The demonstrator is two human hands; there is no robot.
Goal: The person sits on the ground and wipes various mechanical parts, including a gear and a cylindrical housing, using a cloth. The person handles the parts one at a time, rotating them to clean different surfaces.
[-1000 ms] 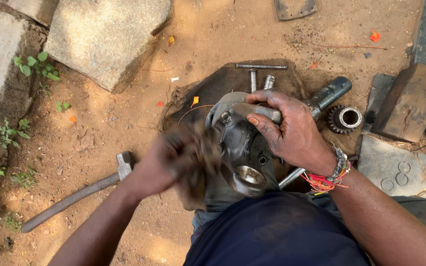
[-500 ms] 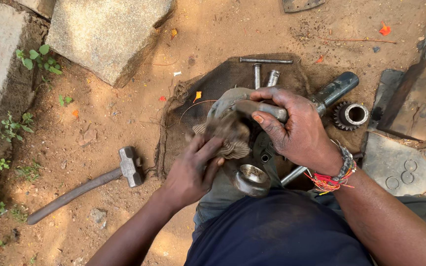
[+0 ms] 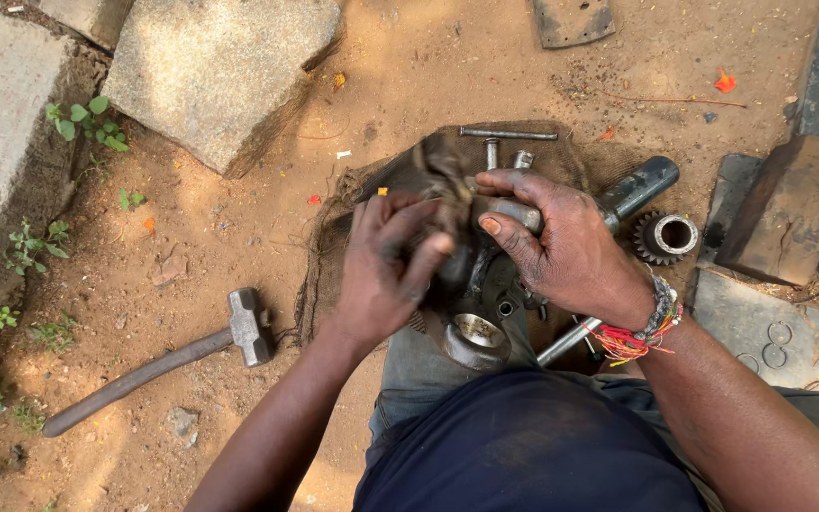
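Both hands work over a greasy metal housing [image 3: 481, 294] propped on the person's lap at the centre of the view. The left hand [image 3: 386, 270] has its grip closed on a wad of dirty rag [image 3: 433, 171], pressed against the upper left of the housing. The right hand [image 3: 561, 237] wraps its grip tightly around a steel shaft [image 3: 514, 210] that sticks out of the housing's top.

A round bore with a bright ring [image 3: 474, 332] sits at the housing's 6 o'clock. Burlap sacking [image 3: 334, 256] lies on the dirt under the work. On it, at 12 o'clock, rest a long bolt [image 3: 509, 134] and shorter pins. A dark cylinder [image 3: 642, 185] lies at 2 o'clock, a small gear [image 3: 667, 237] at 3 o'clock, and a sledgehammer [image 3: 248, 327] at 9 o'clock on the soil.

As I judge it, the oily shaft could slip in the right hand, tipping the housing off the lap. Loose rag threads might snag on edges, and grit from the ground could get into the open bore.
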